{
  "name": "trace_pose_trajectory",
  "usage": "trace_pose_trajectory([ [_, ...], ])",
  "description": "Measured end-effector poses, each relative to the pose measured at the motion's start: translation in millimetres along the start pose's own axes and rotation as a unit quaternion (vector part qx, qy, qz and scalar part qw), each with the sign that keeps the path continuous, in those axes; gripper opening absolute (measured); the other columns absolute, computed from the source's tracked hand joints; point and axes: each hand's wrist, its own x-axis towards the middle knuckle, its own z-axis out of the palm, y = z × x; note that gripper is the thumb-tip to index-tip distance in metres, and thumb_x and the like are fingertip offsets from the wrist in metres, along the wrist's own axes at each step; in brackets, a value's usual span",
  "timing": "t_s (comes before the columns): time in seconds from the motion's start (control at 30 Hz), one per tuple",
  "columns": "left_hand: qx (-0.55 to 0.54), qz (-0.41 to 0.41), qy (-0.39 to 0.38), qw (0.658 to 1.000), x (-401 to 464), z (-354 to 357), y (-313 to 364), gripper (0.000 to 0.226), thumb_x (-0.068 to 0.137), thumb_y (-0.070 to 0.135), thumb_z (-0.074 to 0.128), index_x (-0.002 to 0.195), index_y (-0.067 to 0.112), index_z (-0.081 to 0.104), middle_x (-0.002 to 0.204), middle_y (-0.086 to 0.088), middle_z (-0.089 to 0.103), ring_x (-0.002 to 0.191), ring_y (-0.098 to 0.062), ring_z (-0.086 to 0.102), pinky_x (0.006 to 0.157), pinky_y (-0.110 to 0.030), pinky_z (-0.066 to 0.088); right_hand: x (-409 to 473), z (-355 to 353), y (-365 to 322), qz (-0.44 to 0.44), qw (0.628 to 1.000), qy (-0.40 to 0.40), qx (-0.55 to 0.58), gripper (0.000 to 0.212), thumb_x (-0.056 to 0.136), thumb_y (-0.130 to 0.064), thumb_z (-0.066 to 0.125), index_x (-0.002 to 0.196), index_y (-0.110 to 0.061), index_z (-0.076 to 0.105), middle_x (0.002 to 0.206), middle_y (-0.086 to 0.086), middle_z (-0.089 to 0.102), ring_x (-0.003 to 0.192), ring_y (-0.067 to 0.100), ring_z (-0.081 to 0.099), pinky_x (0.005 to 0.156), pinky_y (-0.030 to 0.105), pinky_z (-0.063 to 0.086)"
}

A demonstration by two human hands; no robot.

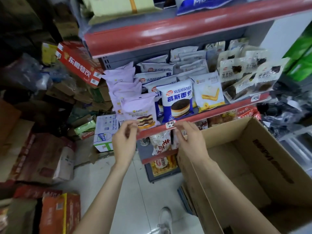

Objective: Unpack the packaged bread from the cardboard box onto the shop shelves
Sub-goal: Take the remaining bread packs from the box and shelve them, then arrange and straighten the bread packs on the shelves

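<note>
Both grips empty, fingers loosely curled — left hand (124, 142) just below the lilac bread pack (140, 110), right hand (190, 141) beside the cardboard box (263, 166).

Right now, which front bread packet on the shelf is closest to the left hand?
The lilac packet with the layered cake picture, at the row's left end. The left hand is just below it; the blue-and-white packet and the yellow-striped packet stand further right.

Bread packets (177, 100) stand upright on the shelf (211, 114); cardboard box (253, 166) open.
</note>
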Motion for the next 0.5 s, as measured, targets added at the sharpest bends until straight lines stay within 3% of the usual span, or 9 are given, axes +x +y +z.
trace_pose_trajectory([
  [0.13, 0.209, 0.039, -0.183, 0.960, -27.0, 32.7, 26.0, 0.012, 0.092, 0.035, 0.053, 0.101, 0.034, 0.061, 0.088, 0.017, 0.067, 0.079, -0.002, 0.063, 0.072, -0.032, 0.053, -27.1, -56.3, 41.1, -0.030, 0.995, -0.063, -0.065, 0.013, 0.091, -0.016, 0.055, 0.103, -0.017, 0.061, 0.096, -0.004, 0.064, 0.082, 0.015, 0.061, 0.066, 0.033, 0.053],
  [0.2, 0.258, 0.046, -0.230, 0.937, -48.5, 58.4, 36.7, 0.015, 0.092, 0.033, 0.054, 0.107, 0.034, 0.060, 0.093, 0.022, 0.063, 0.083, 0.002, 0.060, 0.076, -0.028, 0.053, -45.7, -85.9, 70.2, -0.028, 0.991, -0.098, -0.086, 0.013, 0.092, -0.018, 0.054, 0.104, -0.018, 0.061, 0.088, -0.003, 0.067, 0.072, 0.017, 0.064, 0.059, 0.036, 0.055],
  [0.33, 0.273, 0.016, -0.288, 0.918, -102.4, 122.9, 41.0, 0.015, 0.095, 0.031, 0.051, 0.107, 0.037, 0.059, 0.092, 0.025, 0.062, 0.082, 0.007, 0.059, 0.072, -0.020, 0.051, -79.6, -142.4, 138.1, 0.025, 0.974, -0.186, -0.129, 0.016, 0.093, -0.023, 0.052, 0.105, -0.020, 0.061, 0.093, 0.002, 0.068, 0.082, 0.023, 0.065, 0.070, 0.041, 0.054],
  [0.5, 0.330, 0.012, -0.409, 0.851, -148.7, 206.3, 54.0, 0.028, 0.096, 0.030, 0.050, 0.123, 0.028, 0.057, 0.119, 0.011, 0.063, 0.104, -0.003, 0.058, 0.085, -0.023, 0.048, -110.1, -218.8, 220.4, 0.040, 0.938, -0.294, -0.177, 0.020, 0.091, -0.026, 0.049, 0.108, -0.021, 0.057, 0.100, 0.004, 0.067, 0.092, 0.027, 0.064, 0.077, 0.043, 0.054],
])
